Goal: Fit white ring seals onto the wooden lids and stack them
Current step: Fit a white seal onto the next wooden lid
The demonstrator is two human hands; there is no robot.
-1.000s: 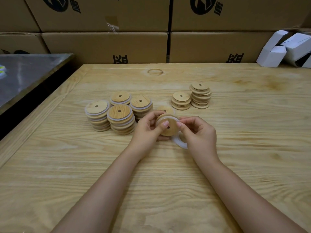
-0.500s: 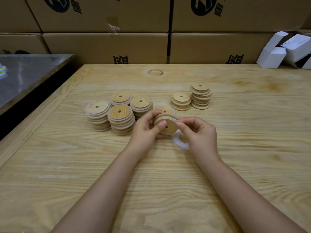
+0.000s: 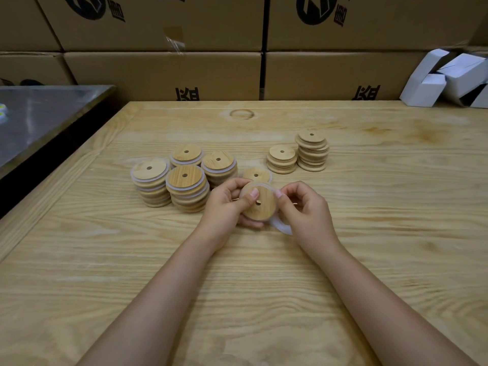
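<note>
Dim, warm and even, lit softly from overhead. Weak, blurred shadows at the foot of the lid stacks [image 3: 184, 180] and under the left hand [image 3: 224, 204] and right hand [image 3: 306, 210]. Dull grey sheen on the metal top [image 3: 39, 117], upper left. Darker toward the corners. Bowed edges on the cardboard boxes [image 3: 163, 75] along the top from the wide lens. Crisp at centre, softer and stretched along the bottom edge.

The pale wooden plank table [image 3: 369, 260] carries one single round wooden lid with a centre hole [image 3: 256, 175]. Left of this lid stand four stacks of white-ringed wooden lids [image 3: 184, 178], close together. Right of it and farther back stand two stacks of bare wooden lids [image 3: 282, 152], side by side.
</note>
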